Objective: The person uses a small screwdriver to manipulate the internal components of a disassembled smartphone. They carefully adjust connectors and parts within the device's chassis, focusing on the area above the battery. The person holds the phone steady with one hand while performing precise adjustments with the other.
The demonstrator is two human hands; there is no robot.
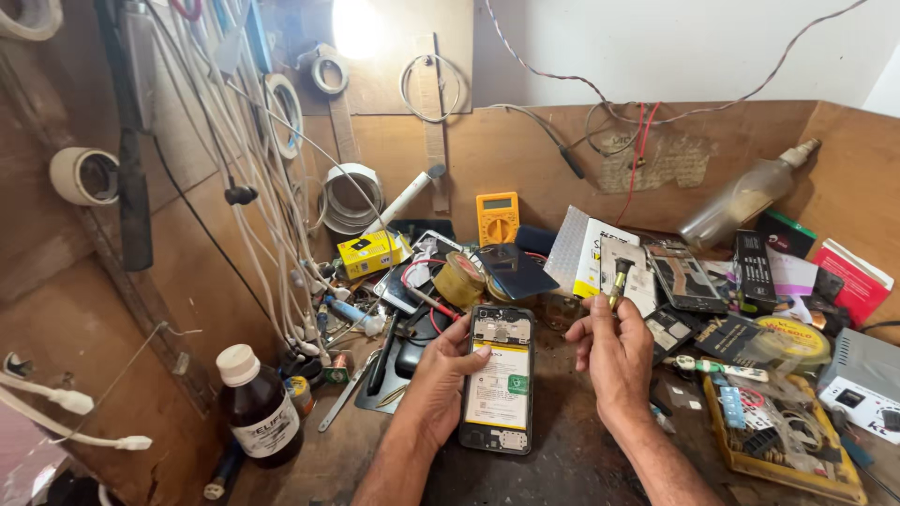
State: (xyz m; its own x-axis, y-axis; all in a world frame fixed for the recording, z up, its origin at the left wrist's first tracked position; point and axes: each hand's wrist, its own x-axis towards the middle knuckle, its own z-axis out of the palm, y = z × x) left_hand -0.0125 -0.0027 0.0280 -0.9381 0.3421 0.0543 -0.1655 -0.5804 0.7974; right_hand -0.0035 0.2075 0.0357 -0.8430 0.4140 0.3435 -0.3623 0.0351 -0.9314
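An opened phone (500,379) lies back-up on the wooden bench, its battery and circuit boards exposed. My left hand (441,384) rests along its left edge, thumb touching the upper left corner. My right hand (614,351) hovers to the right of the phone, raised off the bench. Its fingers pinch a small screwdriver (619,279) that points upward, dark handle at the top.
A brown bottle with a white cap (259,408) stands at the front left. A yellow multimeter (498,216) leans on the back wall. A tape roll (458,279), another opened phone (683,275), boxes and a yellow parts tray (778,440) crowd the right. White cables (272,215) hang at left.
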